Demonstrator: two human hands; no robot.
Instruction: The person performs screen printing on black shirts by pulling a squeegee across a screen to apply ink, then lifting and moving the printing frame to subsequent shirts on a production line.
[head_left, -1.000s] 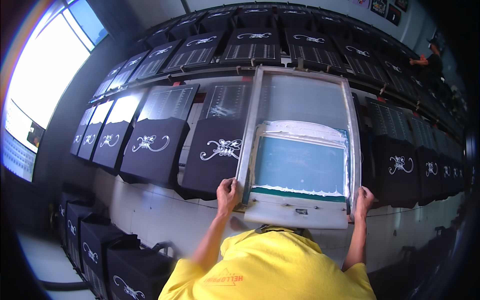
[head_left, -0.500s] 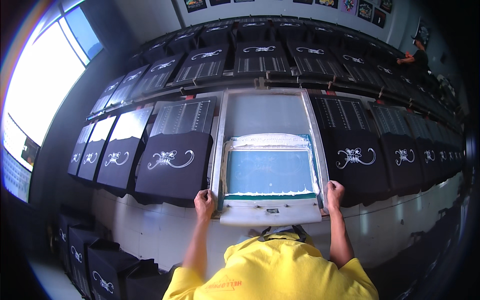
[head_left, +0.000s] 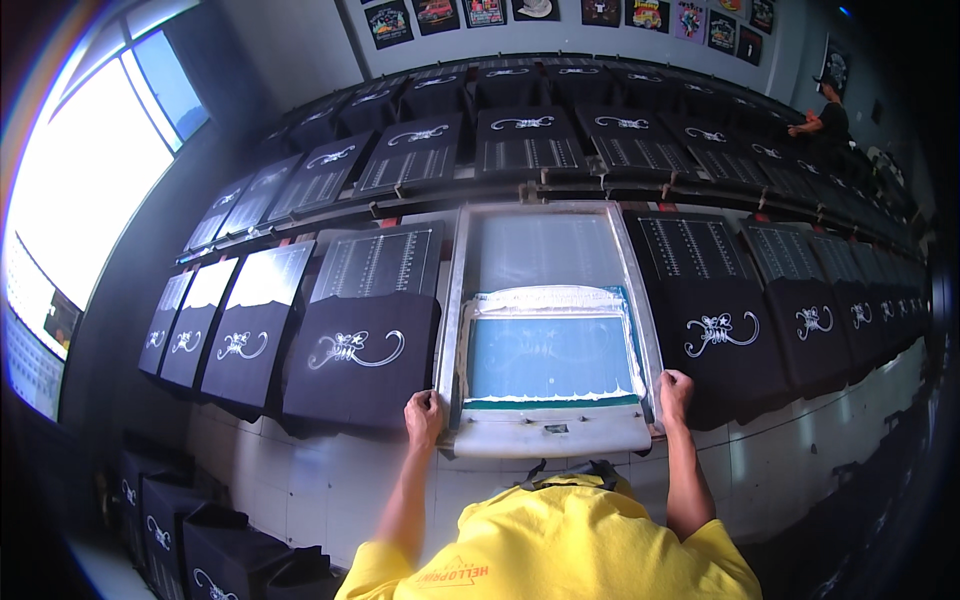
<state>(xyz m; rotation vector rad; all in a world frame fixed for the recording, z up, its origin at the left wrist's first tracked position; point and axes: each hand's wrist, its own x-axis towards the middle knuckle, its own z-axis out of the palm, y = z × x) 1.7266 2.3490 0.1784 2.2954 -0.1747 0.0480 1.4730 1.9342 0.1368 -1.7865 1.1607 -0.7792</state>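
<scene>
A metal-framed printing screen [head_left: 455, 300] with blue mesh lies flat on the long table in front of me. My left hand [head_left: 424, 418] grips the near left corner of its frame. My right hand [head_left: 675, 390] grips the near right corner. A band of white ink runs along the top of the blue mesh. Left of the screen lies a black shirt with a white scorpion-like print [head_left: 357, 350]. To its right is another printed black shirt [head_left: 722, 335].
Two long rows of black shirts on platens run across the table, near row [head_left: 240, 345] and far row [head_left: 525, 125]. A person [head_left: 828, 112] works at the far right. Black printed bags [head_left: 190, 540] stand on the floor at lower left. A bright window [head_left: 80, 190] fills the left.
The screen and both my hands have shifted leftward along the row, from the right of centre to the middle of the view. Both hands keep their hold on the frame's near corners.
</scene>
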